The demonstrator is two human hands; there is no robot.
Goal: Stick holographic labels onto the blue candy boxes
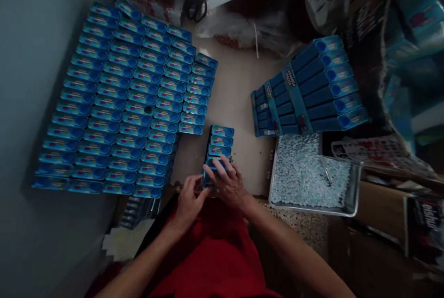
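Note:
A short row of small blue boxes [222, 141] stands at the near edge of the table, printed tops up. Over its near end lies my right hand [229, 182], fingers spread across the tops. My left hand [190, 201] is at the near left corner of the same row, fingertips by its side and thumb stretched along the near end; its fingers are apart. The nearest boxes are partly hidden under my hands. To the left, a large block of the same blue boxes [135, 90] stands in tight rows, with a small dark round object [148, 110] on top.
At right lies a banded stack of long blue cartons [305, 90]. Below it, a metal tray [314, 211] holds small pale blue-white pieces and a metal utensil [326, 171]. A large printed bag [385, 62] bulges at far right. Clear plastic bags [243, 30] lie at the back.

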